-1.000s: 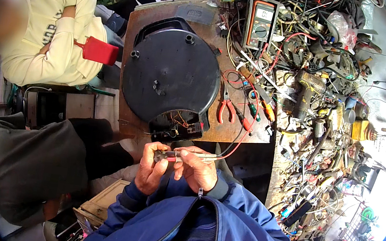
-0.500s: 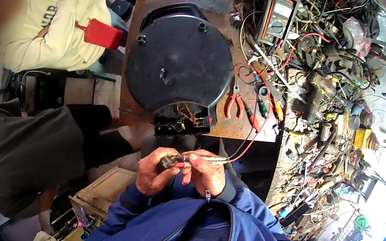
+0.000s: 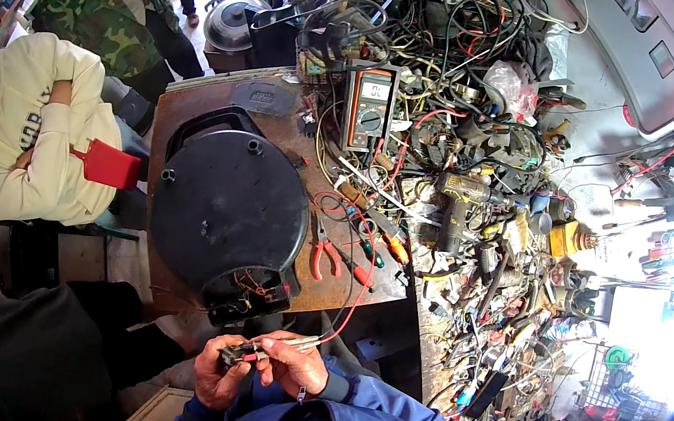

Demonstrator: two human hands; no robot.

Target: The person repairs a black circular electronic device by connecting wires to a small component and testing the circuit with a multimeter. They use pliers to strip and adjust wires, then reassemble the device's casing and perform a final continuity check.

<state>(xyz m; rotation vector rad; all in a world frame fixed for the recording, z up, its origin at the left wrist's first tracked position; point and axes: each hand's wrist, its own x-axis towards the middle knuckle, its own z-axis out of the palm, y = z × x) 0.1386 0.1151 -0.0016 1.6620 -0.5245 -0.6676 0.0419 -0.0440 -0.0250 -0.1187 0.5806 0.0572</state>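
Note:
Close to my body, my left hand (image 3: 218, 373) is closed round a small dark part with a red patch (image 3: 241, 355); its exact kind I cannot make out. Pressed up against it, my right hand (image 3: 298, 365) grips a pair of pale multimeter probes (image 3: 303, 343), their tips toward the small part. A red lead (image 3: 360, 300) and a dark lead run from the probes up to the multimeter (image 3: 369, 110), whose display is lit. Just beyond my hands lies a round black appliance (image 3: 231, 196), bottom up, with its wiring compartment (image 3: 250, 291) exposed.
Red-handled pliers (image 3: 326, 258) and several screwdrivers lie on the wooden table (image 3: 295, 291). A cordless drill (image 3: 460, 206) sits among heaped tools and cables on the right. At the left, a person in a cream hoodie (image 3: 37, 134) has crossed arms; another wears camouflage (image 3: 93, 13).
The whole view has swung up and to the right, so table, appliance and hands appear lower and further left. Both hands keep their hold on the small part and the probes.

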